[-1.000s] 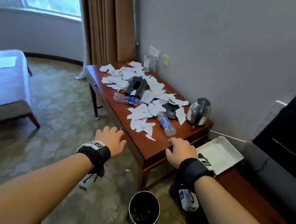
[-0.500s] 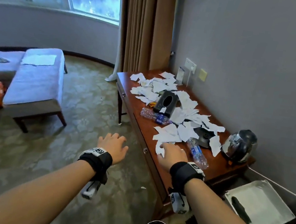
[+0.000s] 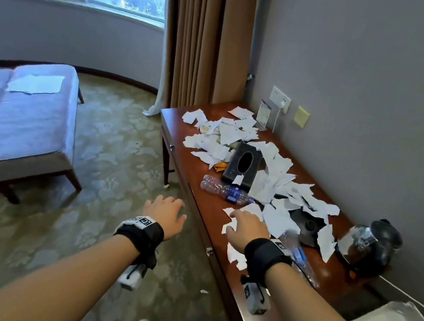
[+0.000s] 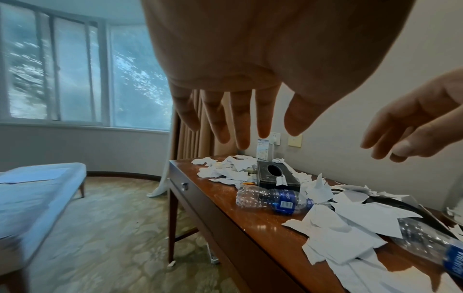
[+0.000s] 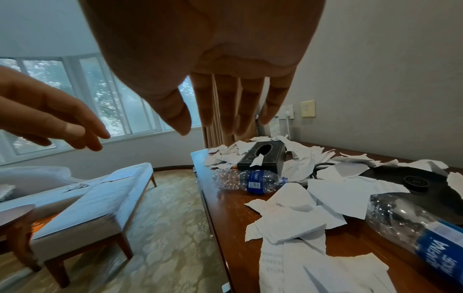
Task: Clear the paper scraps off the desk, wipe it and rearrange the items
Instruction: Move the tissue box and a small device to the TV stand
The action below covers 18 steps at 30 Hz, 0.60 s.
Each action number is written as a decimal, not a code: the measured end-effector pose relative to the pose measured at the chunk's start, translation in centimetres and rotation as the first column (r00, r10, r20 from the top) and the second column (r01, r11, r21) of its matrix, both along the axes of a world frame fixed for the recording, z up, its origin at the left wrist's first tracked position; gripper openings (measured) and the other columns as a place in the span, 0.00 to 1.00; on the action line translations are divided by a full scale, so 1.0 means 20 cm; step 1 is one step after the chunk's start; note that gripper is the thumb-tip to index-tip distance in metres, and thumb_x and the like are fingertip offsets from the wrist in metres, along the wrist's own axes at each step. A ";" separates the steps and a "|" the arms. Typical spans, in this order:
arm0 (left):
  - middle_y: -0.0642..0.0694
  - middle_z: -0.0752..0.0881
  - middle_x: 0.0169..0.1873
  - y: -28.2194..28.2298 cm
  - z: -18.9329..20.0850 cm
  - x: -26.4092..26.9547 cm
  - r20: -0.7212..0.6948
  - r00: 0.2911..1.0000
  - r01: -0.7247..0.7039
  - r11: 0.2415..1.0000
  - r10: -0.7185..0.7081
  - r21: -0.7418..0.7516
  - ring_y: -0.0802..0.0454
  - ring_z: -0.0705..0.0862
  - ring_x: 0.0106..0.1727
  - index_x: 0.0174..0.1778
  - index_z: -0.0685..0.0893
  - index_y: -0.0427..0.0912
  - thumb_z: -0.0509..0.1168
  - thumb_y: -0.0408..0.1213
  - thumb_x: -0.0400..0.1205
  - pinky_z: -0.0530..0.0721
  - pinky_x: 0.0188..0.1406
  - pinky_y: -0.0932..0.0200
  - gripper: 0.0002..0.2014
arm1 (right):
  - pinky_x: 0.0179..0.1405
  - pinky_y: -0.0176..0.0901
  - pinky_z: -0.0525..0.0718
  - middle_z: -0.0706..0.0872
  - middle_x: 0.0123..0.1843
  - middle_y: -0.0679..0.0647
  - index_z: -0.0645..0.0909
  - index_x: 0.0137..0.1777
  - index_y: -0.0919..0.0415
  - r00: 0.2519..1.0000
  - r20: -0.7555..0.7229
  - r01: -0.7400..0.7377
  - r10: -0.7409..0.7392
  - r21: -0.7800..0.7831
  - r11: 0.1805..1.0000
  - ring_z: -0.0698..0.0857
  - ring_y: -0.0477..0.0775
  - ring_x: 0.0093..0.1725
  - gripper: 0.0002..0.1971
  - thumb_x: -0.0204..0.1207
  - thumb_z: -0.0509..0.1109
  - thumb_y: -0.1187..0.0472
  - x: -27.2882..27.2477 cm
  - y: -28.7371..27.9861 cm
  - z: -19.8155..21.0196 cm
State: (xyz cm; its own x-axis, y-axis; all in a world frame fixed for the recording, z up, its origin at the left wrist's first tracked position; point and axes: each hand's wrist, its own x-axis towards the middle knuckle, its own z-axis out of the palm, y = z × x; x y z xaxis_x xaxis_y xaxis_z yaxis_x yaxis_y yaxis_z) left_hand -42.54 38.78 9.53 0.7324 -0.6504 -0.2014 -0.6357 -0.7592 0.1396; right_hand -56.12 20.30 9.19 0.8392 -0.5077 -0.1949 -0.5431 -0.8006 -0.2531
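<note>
Hovering my right hand (image 3: 245, 229) over the paper scraps (image 3: 279, 221) at the frame's centre right, fingers (image 5: 226, 99) spread wide, likely to rake them; my left hand (image 3: 165, 212) hangs relaxed beside the surface (image 3: 208, 211).

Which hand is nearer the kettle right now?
Right. The right hand is over the paper scraps on the desk, with the kettle off to its right. The left hand is beyond the desk's front edge, over the carpet.
</note>
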 end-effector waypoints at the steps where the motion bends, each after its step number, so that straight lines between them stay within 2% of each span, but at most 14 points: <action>1: 0.50 0.78 0.71 -0.05 -0.01 0.07 -0.007 1.000 0.030 1.000 -0.030 0.004 0.44 0.72 0.73 0.74 0.74 0.55 0.54 0.55 0.86 0.71 0.69 0.42 0.21 | 0.65 0.54 0.78 0.83 0.66 0.51 0.76 0.70 0.49 1.000 -0.013 0.027 -0.027 0.001 1.000 0.81 0.58 0.65 0.21 0.78 0.63 0.49 0.05 -0.03 -0.01; 5: 0.50 0.78 0.71 -0.29 -0.04 0.36 -0.038 0.980 0.195 0.980 -0.194 0.024 0.43 0.71 0.74 0.73 0.75 0.56 0.55 0.54 0.86 0.71 0.70 0.42 0.20 | 0.65 0.54 0.79 0.83 0.67 0.52 0.76 0.70 0.49 0.989 -0.025 0.147 -0.147 -0.001 0.989 0.81 0.58 0.65 0.21 0.77 0.63 0.48 0.22 -0.17 -0.04; 9: 0.49 0.80 0.67 -0.55 -0.04 0.59 -0.016 0.934 0.358 0.933 -0.357 0.033 0.44 0.75 0.68 0.71 0.76 0.53 0.56 0.53 0.85 0.75 0.64 0.44 0.20 | 0.65 0.53 0.79 0.83 0.68 0.53 0.76 0.71 0.50 0.953 -0.035 0.301 -0.300 0.011 0.954 0.81 0.58 0.65 0.22 0.78 0.62 0.48 0.28 -0.31 -0.04; 15: 0.49 0.82 0.66 -0.96 -0.07 0.71 -0.088 0.884 0.457 0.888 -0.459 -0.038 0.46 0.78 0.67 0.71 0.77 0.56 0.58 0.52 0.84 0.76 0.66 0.45 0.18 | 0.64 0.52 0.80 0.83 0.67 0.52 0.76 0.70 0.48 0.876 -0.090 0.477 -0.473 0.024 0.879 0.81 0.58 0.64 0.20 0.79 0.63 0.49 0.23 -0.55 -0.07; 18: 0.50 0.84 0.64 -1.18 -0.13 0.74 -0.074 0.850 0.519 0.854 -0.521 -0.050 0.48 0.81 0.64 0.69 0.79 0.56 0.60 0.53 0.83 0.81 0.63 0.49 0.18 | 0.62 0.51 0.80 0.82 0.68 0.53 0.75 0.71 0.48 0.839 -0.103 0.540 -0.534 0.032 0.841 0.81 0.58 0.66 0.21 0.79 0.63 0.48 0.22 -0.73 -0.11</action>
